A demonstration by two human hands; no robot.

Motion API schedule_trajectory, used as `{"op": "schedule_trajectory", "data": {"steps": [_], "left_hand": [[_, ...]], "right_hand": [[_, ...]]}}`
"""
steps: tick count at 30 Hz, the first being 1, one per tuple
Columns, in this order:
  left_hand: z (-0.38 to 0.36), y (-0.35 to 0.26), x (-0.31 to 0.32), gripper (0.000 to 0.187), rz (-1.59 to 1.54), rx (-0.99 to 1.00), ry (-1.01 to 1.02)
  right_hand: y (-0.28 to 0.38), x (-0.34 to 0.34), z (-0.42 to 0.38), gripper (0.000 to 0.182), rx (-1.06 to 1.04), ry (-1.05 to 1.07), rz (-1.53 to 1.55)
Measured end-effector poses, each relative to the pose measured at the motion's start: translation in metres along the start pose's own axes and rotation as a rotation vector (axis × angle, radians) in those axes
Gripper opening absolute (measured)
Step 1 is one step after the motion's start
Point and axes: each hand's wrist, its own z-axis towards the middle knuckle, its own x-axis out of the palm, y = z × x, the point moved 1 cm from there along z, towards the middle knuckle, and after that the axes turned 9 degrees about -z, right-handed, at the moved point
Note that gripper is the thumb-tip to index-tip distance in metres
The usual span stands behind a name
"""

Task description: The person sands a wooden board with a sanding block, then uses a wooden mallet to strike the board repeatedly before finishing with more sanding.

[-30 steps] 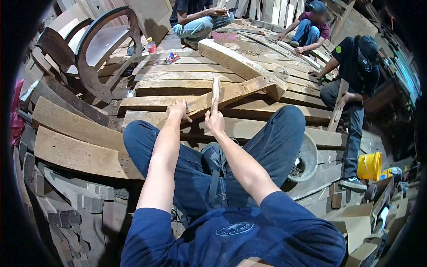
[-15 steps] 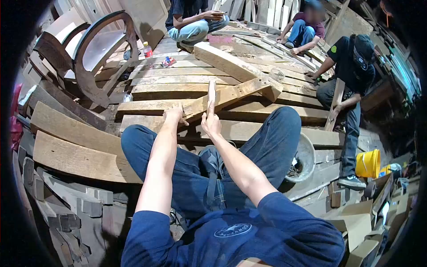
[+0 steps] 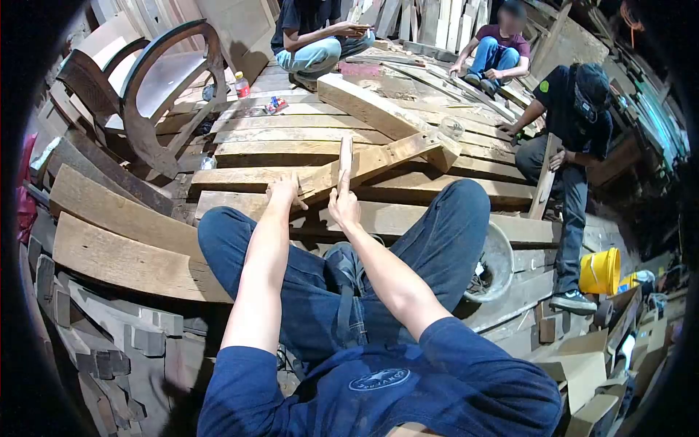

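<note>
Beyond your lap [image 3: 313,291], your right hand [image 3: 344,208] is wrapped round a narrow wooden piece [image 3: 346,154] — your left hand [image 3: 282,191] touches the slanting beam [image 3: 382,158], its grip hard to tell.

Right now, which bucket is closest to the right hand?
The grey bucket beside the right knee; the yellow bucket sits farther from the right hand, near a co-worker's shoe.

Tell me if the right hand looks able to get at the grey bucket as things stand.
Probably not directly: the right hand grips a pale upright piece, and the bent right leg lies between that hand and the grey bucket. Once freed, it might reach over the leg.
</note>
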Motion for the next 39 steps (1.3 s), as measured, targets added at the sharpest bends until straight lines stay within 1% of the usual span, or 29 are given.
{"op": "schedule_trajectory", "data": {"steps": [3,4,7,8,11,12,15,16,22,25,28,31,34,37,39], "left_hand": [[-0.006,-0.002,-0.007,0.134,-0.004,-0.005,0.020],[-0.004,-0.002,-0.010,0.130,-0.016,-0.015,0.083],[-0.004,-0.002,-0.008,0.127,-0.038,-0.005,0.034],[-0.002,-0.004,-0.008,0.138,-0.043,-0.058,0.062],[-0.002,-0.005,-0.009,0.138,-0.032,-0.058,0.074],[-0.004,-0.005,-0.008,0.139,-0.020,-0.045,0.050],[0.001,0.000,-0.003,0.143,0.004,0.010,0.043],[0.003,0.001,-0.003,0.145,-0.016,-0.002,0.065],[-0.001,-0.001,-0.004,0.133,0.008,0.005,0.028],[-0.003,-0.005,-0.007,0.140,0.029,-0.039,0.067],[-0.009,-0.006,-0.011,0.140,0.001,-0.037,0.091],[-0.012,-0.006,-0.009,0.128,-0.032,-0.032,0.021],[-0.012,-0.006,-0.010,0.132,-0.010,-0.009,0.027],[-0.005,-0.006,-0.011,0.140,0.019,-0.047,0.097],[0.000,-0.004,-0.007,0.140,0.029,-0.037,0.081]], "right_hand": [[-0.001,0.001,0.000,0.083,-0.005,0.005,0.000],[-0.002,0.003,0.001,0.083,-0.008,0.004,0.003],[-0.004,0.005,0.002,0.083,-0.023,-0.033,-0.009],[-0.003,0.005,0.002,0.082,-0.020,-0.034,-0.013],[-0.002,0.003,0.000,0.082,-0.015,-0.031,-0.010],[-0.002,0.002,0.000,0.082,-0.015,-0.027,0.000],[-0.002,0.002,0.000,0.082,-0.002,-0.017,0.009],[-0.001,0.002,0.000,0.082,0.005,-0.014,0.008],[-0.001,0.002,0.001,0.081,0.017,0.016,0.026],[-0.003,0.005,0.001,0.082,-0.012,-0.019,0.015],[-0.003,0.006,0.003,0.082,0.000,-0.010,0.008],[-0.002,0.004,0.001,0.082,0.008,-0.002,0.020],[-0.002,0.004,0.001,0.082,-0.004,-0.023,0.003],[-0.002,0.004,0.001,0.082,0.003,0.005,0.014],[-0.002,0.004,0.001,0.082,-0.002,-0.014,0.010]]}}
